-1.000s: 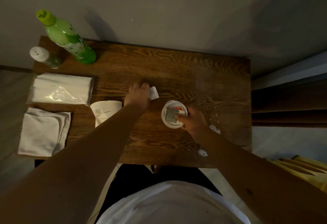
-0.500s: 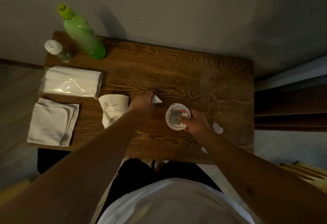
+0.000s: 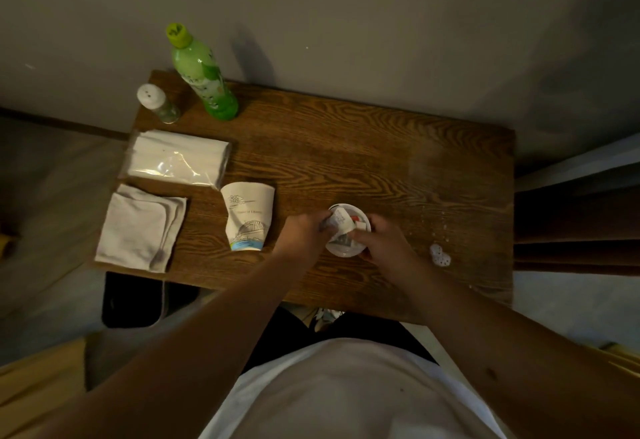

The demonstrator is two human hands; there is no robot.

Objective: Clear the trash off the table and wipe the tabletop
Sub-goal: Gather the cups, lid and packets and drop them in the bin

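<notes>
Flattened paper cup (image 3: 248, 220), at 9 o'clock from the hands: line drawing of a bridge, one printed line of small text, too blurred to read. Green bottle (image 3: 204, 80), at 11 o'clock: label markings illegible. No other text resolvable.

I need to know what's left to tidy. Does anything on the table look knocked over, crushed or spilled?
Yes. The paper cup lies on its side, squashed flat, left of the hands. Small white scraps and pale specks are scattered near the table's right edge. The green bottle and shaker stand upright.
</notes>
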